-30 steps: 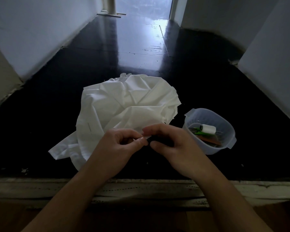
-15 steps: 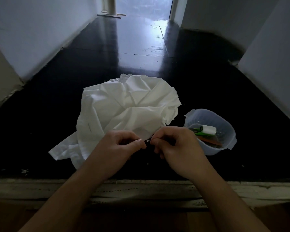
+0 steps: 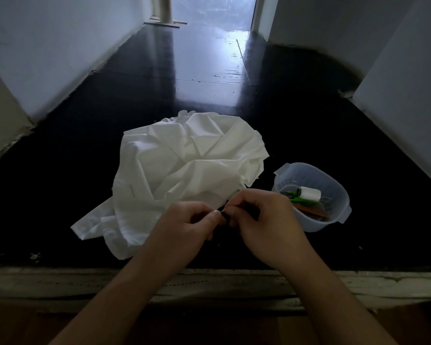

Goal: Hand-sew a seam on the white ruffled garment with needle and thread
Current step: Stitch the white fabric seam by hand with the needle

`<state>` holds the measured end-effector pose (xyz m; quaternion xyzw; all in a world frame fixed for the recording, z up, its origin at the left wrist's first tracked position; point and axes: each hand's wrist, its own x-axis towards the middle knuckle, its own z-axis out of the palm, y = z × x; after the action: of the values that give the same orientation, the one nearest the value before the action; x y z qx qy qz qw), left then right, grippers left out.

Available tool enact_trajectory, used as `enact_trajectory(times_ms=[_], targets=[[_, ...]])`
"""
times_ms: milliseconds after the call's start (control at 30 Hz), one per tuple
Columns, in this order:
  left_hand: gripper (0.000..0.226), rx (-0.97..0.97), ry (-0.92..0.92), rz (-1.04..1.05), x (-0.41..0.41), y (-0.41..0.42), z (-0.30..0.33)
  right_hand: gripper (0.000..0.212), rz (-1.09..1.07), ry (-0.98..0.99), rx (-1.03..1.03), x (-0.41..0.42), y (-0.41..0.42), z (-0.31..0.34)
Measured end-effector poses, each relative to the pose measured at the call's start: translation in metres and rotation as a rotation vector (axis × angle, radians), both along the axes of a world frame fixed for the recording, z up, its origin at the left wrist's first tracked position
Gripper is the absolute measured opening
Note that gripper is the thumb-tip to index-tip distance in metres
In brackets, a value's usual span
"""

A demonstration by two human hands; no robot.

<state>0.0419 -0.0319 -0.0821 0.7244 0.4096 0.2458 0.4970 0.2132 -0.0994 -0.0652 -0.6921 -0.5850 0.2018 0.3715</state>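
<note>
The white ruffled garment (image 3: 184, 170) lies crumpled on the black floor, its ruffled edge at the far side. Both hands hover over its near edge with their fingertips together. My left hand (image 3: 184, 227) pinches a small thin piece, seemingly the needle (image 3: 218, 211), between thumb and forefinger. My right hand (image 3: 266, 220) has its fingers curled and pinches at the same spot. What it holds is too fine to make out. No thread line shows. Neither hand grips the cloth.
A translucent plastic bowl (image 3: 309, 168) stands right of the garment, holding a white thread spool (image 3: 309, 194), a green-handled tool (image 3: 297, 199) and a brown piece (image 3: 314, 212). Pale walls flank the glossy black floor (image 3: 209, 95). A worn pale sill (image 3: 60, 282) runs along the near edge.
Half a second ago a thin needle showed in a gap between the two hands. The fingertips have since come together and the gap has closed. The garment and bowl stay put.
</note>
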Motion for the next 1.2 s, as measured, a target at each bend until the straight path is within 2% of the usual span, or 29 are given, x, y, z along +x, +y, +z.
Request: enact_trajectory(times_ms=[67, 200, 267, 333, 400, 500, 600, 733, 833, 933, 1033, 1100, 1200], targets=[[0.024, -0.114, -0.061, 0.061, -0.003, 0.003, -0.001, 0.022, -0.045, 0.01, 0.021, 0.001, 0.001, 0.0], [0.02, -0.547, -0.422, 0.071, -0.003, 0.003, 0.003, 0.023, -0.055, 0.007, 0.057, 0.001, 0.002, -0.001], [0.023, -0.622, -0.542, 0.08, -0.002, 0.002, 0.003, 0.022, -0.025, 0.013, 0.04, -0.003, 0.002, -0.003], [0.027, -0.624, -0.583, 0.107, -0.001, 0.0, 0.003, 0.022, 0.009, 0.0, 0.022, -0.007, 0.001, -0.005], [0.028, -0.552, -0.527, 0.146, 0.0, -0.002, 0.001, 0.022, 0.029, -0.017, -0.001, -0.011, 0.001, -0.005], [0.013, -0.292, -0.336, 0.168, 0.001, -0.005, 0.0, 0.02, 0.047, -0.052, -0.018, -0.013, 0.0, -0.004], [0.019, 0.014, -0.1, 0.09, 0.001, -0.004, -0.002, 0.014, 0.05, -0.089, -0.002, -0.013, -0.001, -0.005], [0.022, 0.184, 0.104, 0.05, 0.001, -0.001, -0.005, 0.011, 0.025, -0.127, 0.042, -0.015, -0.001, -0.006], [0.024, 0.197, 0.147, 0.008, 0.001, -0.002, -0.004, 0.011, 0.009, -0.162, 0.075, -0.014, -0.001, -0.005], [0.026, 0.131, 0.095, -0.044, 0.0, -0.001, -0.001, 0.014, -0.028, -0.11, 0.087, -0.013, 0.0, -0.006], [0.029, -0.1, -0.084, -0.038, -0.001, 0.001, 0.001, 0.012, -0.106, -0.031, 0.078, -0.01, 0.004, -0.009], [0.026, -0.254, -0.196, -0.023, -0.002, 0.002, 0.003, 0.02, -0.188, 0.01, 0.049, -0.006, 0.006, -0.012], [0.024, -0.343, -0.259, -0.017, -0.003, 0.003, 0.003, 0.015, -0.241, -0.024, 0.048, -0.002, 0.007, -0.013]])
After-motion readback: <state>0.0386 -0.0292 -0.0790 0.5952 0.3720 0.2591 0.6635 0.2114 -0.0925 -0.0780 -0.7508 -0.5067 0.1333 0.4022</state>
